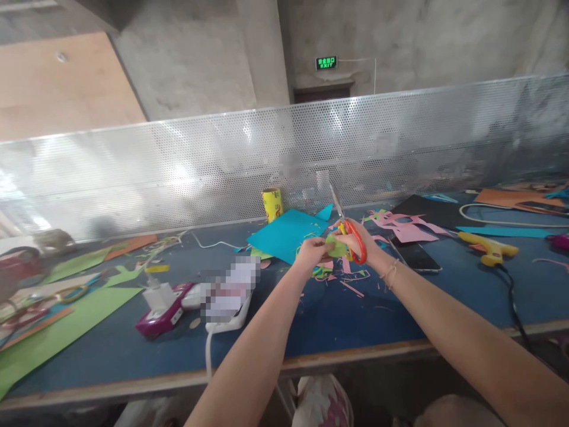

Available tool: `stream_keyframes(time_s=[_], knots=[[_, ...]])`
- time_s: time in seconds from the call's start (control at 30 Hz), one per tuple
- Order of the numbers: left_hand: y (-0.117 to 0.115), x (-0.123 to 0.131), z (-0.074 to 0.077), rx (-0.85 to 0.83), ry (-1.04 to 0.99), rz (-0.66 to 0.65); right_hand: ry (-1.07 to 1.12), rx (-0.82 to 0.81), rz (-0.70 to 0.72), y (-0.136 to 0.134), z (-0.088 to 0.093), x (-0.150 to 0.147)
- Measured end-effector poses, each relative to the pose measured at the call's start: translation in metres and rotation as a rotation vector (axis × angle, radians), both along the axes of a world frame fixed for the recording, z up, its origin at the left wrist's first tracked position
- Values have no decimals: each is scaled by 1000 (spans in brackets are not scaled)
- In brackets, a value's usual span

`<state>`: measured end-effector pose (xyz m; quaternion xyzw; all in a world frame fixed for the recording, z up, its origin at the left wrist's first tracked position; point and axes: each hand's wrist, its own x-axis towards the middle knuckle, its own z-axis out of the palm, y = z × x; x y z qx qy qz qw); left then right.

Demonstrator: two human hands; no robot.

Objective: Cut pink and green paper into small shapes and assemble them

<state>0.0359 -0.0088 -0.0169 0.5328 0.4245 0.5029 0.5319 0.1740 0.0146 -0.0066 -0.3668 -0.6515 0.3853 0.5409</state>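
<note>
My left hand is closed on the edge of a small piece of light green paper above the blue table. My right hand is wrapped round a pair of scissors with red-orange and yellow handles. The metal blades point up and away, clear of the paper. Fingers of the right hand are also close to the green piece, but I cannot tell whether they pinch it. Below both hands lie colourful paper scraps. A bright blue sheet lies just beyond the left hand.
Pink paper cutouts and a dark phone lie to the right, near a yellow glue gun with a black cord. A purple power strip, green sheets and a yellow can are leftward. A perforated metal screen borders the table's back.
</note>
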Motion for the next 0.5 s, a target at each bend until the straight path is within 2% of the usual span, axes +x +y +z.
stream_keyframes(time_s=[0.1, 0.2, 0.37, 0.5], knots=[[4, -3, -1, 54, -24, 52, 5, 3, -20, -1, 1, -1], [10, -10, 0, 130, -84, 215, -14, -37, -76, -6, 5, -1], [16, -22, 2, 192, -94, 469, -188, -67, -30, -19, 9, -1], [14, -22, 4, 155, -152, 476, -286, 31, -15, -22, 5, -5]])
